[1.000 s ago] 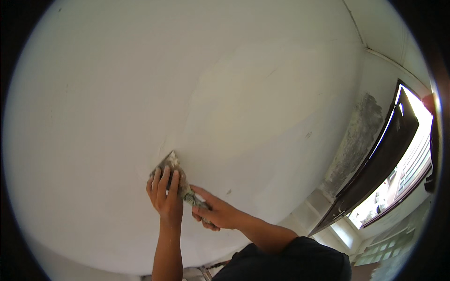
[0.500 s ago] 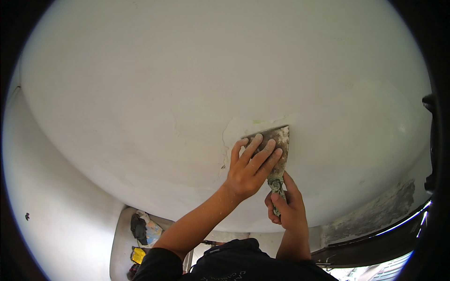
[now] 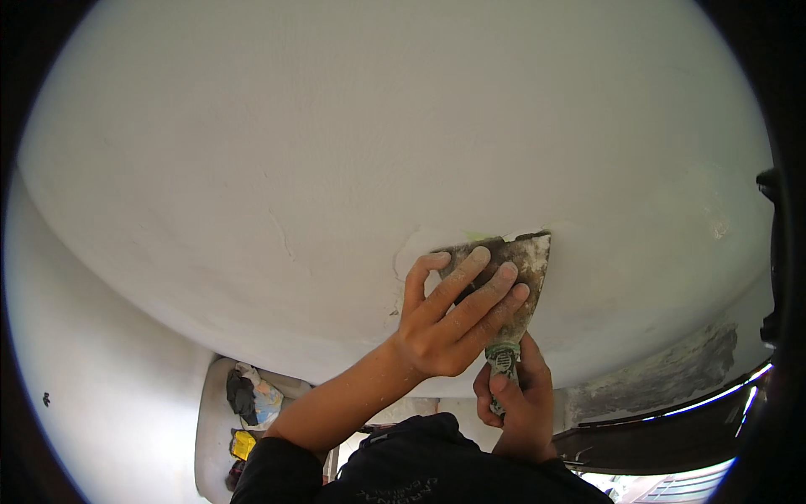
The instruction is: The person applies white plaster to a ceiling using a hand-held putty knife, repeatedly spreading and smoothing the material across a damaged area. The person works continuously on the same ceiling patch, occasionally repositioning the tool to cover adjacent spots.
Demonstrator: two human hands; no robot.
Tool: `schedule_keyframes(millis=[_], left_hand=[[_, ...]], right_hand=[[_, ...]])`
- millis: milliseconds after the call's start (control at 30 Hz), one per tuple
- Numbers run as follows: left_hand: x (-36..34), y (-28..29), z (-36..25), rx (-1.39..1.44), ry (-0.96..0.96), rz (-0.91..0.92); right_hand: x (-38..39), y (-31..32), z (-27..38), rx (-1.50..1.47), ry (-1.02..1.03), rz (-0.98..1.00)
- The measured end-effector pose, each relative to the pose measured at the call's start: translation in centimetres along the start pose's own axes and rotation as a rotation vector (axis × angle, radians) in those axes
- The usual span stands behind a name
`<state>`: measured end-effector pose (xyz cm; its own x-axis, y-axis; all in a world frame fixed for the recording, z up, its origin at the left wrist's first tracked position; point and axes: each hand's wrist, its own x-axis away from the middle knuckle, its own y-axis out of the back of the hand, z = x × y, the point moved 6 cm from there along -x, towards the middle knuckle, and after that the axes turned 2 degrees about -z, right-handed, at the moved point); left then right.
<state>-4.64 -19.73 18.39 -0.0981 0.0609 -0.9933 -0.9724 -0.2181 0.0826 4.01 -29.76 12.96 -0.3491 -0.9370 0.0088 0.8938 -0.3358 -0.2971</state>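
Observation:
A putty knife with a wide, plaster-smeared blade (image 3: 531, 267) lies against the white wall surface (image 3: 403, 126). My right hand (image 3: 525, 403) is closed round its worn green handle (image 3: 503, 359). Spread across the blade, the fingers of my left hand (image 3: 457, 311) press it from above, without wrapping round it. At the blade's far edge, the surface is rough and chipped, with a small green patch (image 3: 476, 236) showing. A thin crack in the coating (image 3: 398, 262) runs just left of my left fingers.
A grey, unpainted strip (image 3: 663, 374) borders the surface at the lower right, above a dark frame (image 3: 655, 441). At the lower left, a recess (image 3: 210, 420) holds bags and a yellow packet (image 3: 242, 444). A dark fitting (image 3: 768, 185) shows at the right rim.
Both hands and the putty knife have shifted slightly right in view. The blade's edge now meets a chipped, rough line of coating beside the green patch. The head view has also shifted a little.

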Motion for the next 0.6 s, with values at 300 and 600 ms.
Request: schedule_keyframes(millis=[300,600], left_hand=[[0.3,0.0,2.7,0.033,-0.030,0.043],[-0.1,1.2,4.6,-0.027,-0.158,0.036]], right_hand=[[-2.6,-0.9,-1.5,-0.041,0.033,0.070],[-5.7,-1.9,-4.3,-0.134,0.171,0.137]])
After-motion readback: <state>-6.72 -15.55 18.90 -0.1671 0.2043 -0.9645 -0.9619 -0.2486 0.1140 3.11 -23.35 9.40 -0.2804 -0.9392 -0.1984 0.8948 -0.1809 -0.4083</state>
